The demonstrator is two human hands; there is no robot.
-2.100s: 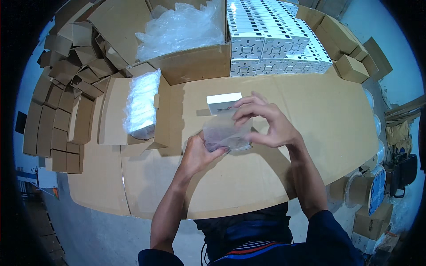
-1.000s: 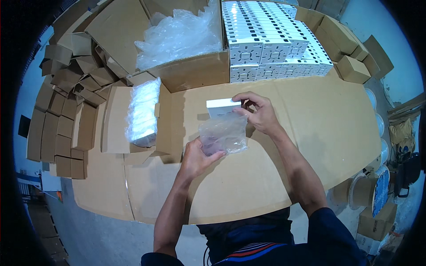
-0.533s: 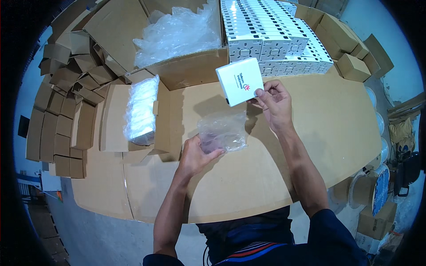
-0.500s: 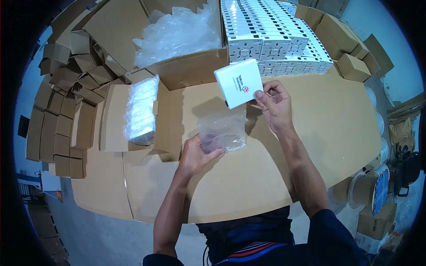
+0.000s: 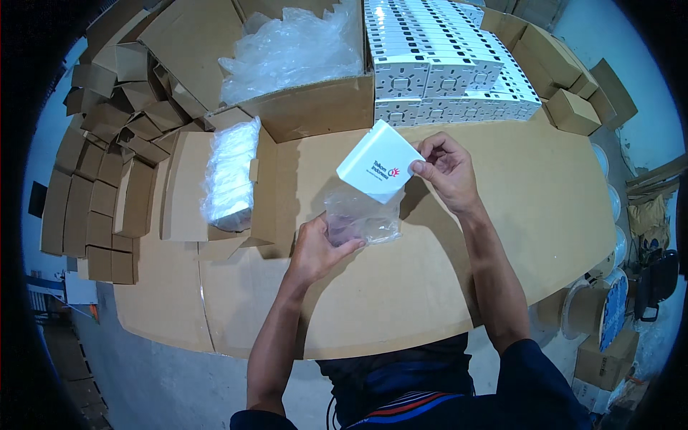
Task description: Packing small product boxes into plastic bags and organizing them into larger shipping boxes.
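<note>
Lowered white box (image 5: 380,170) now hides clear bag (image 5: 360,221) mouth

A white square box (image 5: 378,170) with a small red-and-dark label sits tilted above a clear plastic bag (image 5: 362,218) at table centre, with stacked white boxes (image 5: 444,64) behind, an open brown carton (image 5: 287,79) of clear bags beside them, and folded brown cartons (image 5: 100,143) at left.

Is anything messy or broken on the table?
Nothing looks broken or spilled. The white box in the right hand is only tilted, held over the clear bag that the left hand holds.
</note>
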